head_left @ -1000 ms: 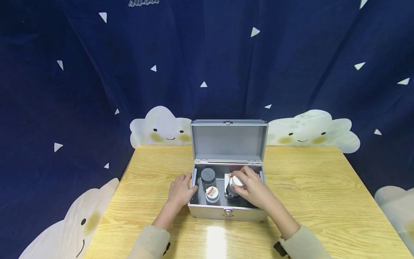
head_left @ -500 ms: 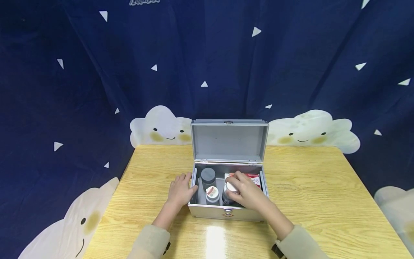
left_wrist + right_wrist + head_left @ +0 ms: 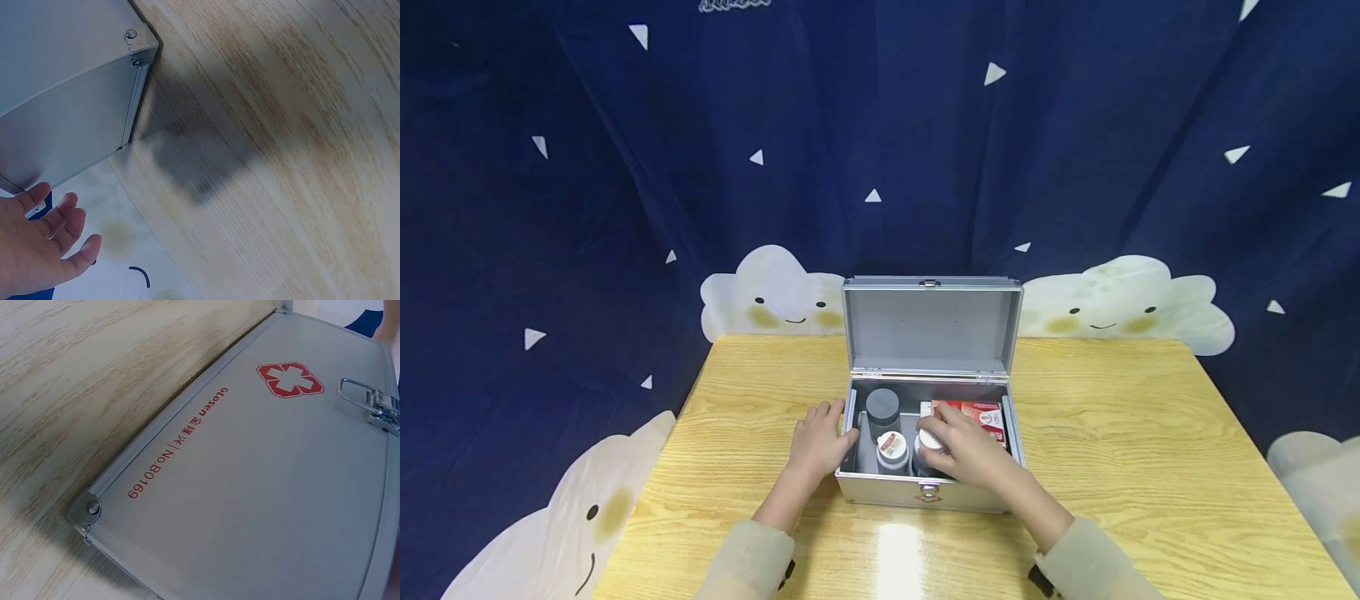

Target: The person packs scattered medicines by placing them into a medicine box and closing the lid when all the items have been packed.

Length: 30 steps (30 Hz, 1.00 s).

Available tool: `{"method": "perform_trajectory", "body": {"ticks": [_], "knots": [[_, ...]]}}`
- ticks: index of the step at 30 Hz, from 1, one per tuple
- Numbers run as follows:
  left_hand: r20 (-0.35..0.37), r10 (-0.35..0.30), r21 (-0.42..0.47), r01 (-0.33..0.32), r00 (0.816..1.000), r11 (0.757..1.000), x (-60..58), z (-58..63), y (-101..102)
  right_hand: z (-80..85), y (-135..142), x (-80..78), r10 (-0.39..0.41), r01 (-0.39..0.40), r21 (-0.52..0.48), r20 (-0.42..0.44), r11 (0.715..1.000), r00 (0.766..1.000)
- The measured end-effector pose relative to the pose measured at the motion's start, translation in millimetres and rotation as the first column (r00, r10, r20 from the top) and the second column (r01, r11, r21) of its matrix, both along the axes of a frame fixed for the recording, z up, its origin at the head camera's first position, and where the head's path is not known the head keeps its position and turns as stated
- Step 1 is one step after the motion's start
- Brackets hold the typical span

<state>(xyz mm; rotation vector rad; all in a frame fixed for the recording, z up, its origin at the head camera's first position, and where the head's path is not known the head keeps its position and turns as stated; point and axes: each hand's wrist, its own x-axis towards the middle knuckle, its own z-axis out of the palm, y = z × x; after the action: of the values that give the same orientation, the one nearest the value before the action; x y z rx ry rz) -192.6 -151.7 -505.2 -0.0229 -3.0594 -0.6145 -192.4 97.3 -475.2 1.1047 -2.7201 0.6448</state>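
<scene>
An aluminium first-aid case (image 3: 887,490) stands with its lid raised; its front in the right wrist view bears a red cross emblem (image 3: 290,379). My right hand (image 3: 966,450) reaches inside, gripping a white-capped bottle (image 3: 929,442) by its cap near the front wall. Just left of it stands another bottle with a labelled white lid (image 3: 892,447), and behind that a jar with a dark grey lid (image 3: 883,407). My left hand (image 3: 817,440) rests at the case's left rim, its fingers loosely bent in the left wrist view, where the hand (image 3: 37,244) touches the side wall.
A red and white carton (image 3: 988,417) lies in the right part of the case, partly hidden by my right hand. The wooden table (image 3: 1120,433) extends on both sides. Behind it hangs a dark blue curtain (image 3: 1075,167) with white clouds.
My right hand has brought the white-capped bottle left and toward the front of the case, beside the labelled-lid bottle. More of the carton shows. The left hand has stayed put.
</scene>
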Motion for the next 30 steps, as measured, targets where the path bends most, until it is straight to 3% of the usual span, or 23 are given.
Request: {"method": "perform_trajectory", "body": {"ticks": [15, 30], "knots": [[0.001, -0.001, -0.014, 0.001, 1.000, 1.000, -0.6, -0.9, -0.8, -10.9, 0.0, -9.0, 0.128, -0.129, 0.056, 0.020, 0.990, 0.992], [0.010, 0.005, -0.006, -0.005, 1.000, 1.000, -1.6, -2.5, -1.2, -16.8, -2.7, -15.4, 0.165, -0.180, 0.157, 0.105, 0.971, 0.981]]}}
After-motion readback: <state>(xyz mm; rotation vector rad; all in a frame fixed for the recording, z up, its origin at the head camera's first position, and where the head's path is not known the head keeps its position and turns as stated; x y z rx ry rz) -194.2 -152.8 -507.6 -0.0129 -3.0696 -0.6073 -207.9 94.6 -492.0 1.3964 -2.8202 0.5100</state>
